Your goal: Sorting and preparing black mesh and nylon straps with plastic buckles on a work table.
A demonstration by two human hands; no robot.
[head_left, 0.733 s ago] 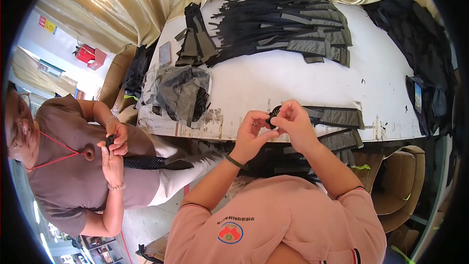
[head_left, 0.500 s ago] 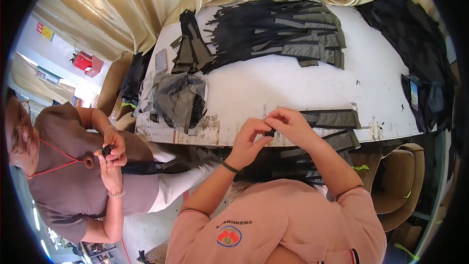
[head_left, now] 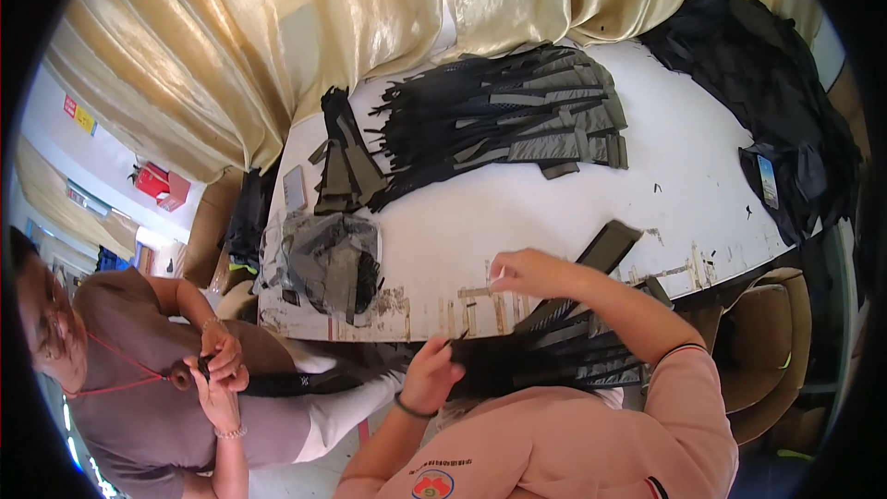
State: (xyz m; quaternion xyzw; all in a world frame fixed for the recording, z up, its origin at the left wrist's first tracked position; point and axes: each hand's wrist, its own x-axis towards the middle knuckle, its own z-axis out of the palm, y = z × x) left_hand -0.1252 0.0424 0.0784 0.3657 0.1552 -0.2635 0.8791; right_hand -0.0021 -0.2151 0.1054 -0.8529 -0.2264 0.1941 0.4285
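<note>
I see long black-and-grey fabric strips (head_left: 545, 356) gathered by the waist, probably for easy reach; left hand (head_left: 431, 377) curls close; right hand (head_left: 525, 273) hovers; whether either pinches anything, I cannot tell.

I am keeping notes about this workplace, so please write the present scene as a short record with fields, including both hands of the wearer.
Left hand: near the edge of the white table, fingers curled, beside dark strips; grip unclear
Right hand: above the table, fingers bent; any held item cannot be made out
Table, far side: fanned black and grey strips
Table, left: clear plastic bag with dark pieces inside
Table, right: heap of black fabric
Co-worker: at left, fingering a small black item
</note>
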